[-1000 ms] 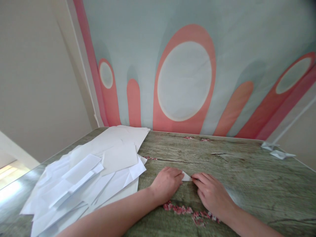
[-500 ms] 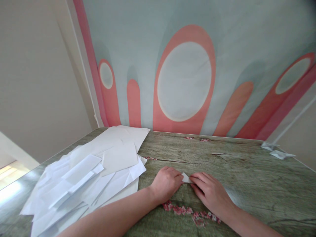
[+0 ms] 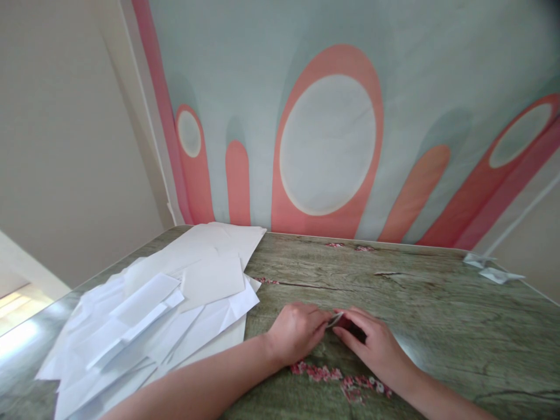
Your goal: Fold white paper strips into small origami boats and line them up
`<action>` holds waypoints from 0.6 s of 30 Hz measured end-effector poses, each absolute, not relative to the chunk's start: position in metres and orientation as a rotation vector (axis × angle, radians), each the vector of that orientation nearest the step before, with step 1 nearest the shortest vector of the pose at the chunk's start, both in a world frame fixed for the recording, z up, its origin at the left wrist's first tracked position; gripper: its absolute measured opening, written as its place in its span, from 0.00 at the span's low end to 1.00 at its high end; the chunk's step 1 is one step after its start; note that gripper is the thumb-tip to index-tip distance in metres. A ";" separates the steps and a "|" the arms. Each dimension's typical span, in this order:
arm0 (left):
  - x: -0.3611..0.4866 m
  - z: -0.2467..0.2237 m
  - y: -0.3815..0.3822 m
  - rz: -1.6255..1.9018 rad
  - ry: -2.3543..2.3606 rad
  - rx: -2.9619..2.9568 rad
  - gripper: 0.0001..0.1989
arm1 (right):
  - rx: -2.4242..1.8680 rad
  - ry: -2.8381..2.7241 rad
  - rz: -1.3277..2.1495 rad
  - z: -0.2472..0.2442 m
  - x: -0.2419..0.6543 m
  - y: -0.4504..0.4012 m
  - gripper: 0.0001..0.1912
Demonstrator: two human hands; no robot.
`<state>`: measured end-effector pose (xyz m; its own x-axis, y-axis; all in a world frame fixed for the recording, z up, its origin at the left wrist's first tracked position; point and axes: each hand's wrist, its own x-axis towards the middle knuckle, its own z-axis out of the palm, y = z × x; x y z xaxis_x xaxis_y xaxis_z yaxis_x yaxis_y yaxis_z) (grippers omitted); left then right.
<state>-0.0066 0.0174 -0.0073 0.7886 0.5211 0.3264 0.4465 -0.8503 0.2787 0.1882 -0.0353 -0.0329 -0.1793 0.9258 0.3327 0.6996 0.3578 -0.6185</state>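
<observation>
A small piece of folded white paper [image 3: 335, 319] is between my two hands, low over the wood-patterned table, with its edge turned up. My left hand [image 3: 297, 331] grips its left end with the fingers bent together. On the other side, my right hand [image 3: 373, 337] pinches the right end between thumb and forefinger, with a gap below the forefinger. The fingers cover most of the paper.
A wide pile of loose and folded white sheets [image 3: 192, 291] covers the left of the table [image 3: 420, 309]. Two small folded papers [image 3: 501, 275] lie at the far right edge. Behind the table stands a patterned wall covering [image 3: 258, 76].
The small paper has been tilted up, so that its edge shows instead of its flat face. My fingers have moved closer together around it.
</observation>
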 end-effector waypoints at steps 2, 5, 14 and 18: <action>-0.006 -0.006 0.015 0.612 0.792 2.695 0.11 | -1.427 -1.915 0.455 -0.033 0.186 -0.036 0.14; -0.004 -0.004 0.012 0.648 0.825 2.576 0.11 | -1.435 -1.883 0.491 -0.031 0.182 -0.038 0.15; 0.000 -0.010 0.007 0.693 0.820 2.384 0.18 | -1.400 -1.912 0.482 -0.024 0.177 -0.043 0.12; 0.001 -0.010 0.007 0.728 0.779 2.323 0.19 | -1.370 -1.935 0.484 -0.020 0.176 -0.042 0.10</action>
<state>0.0006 0.0065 -0.0096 0.6807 0.6655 0.3062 0.3507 -0.6630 0.6614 0.1764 -0.0423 -0.0197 -0.1896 0.9247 0.3300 0.6606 0.3688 -0.6539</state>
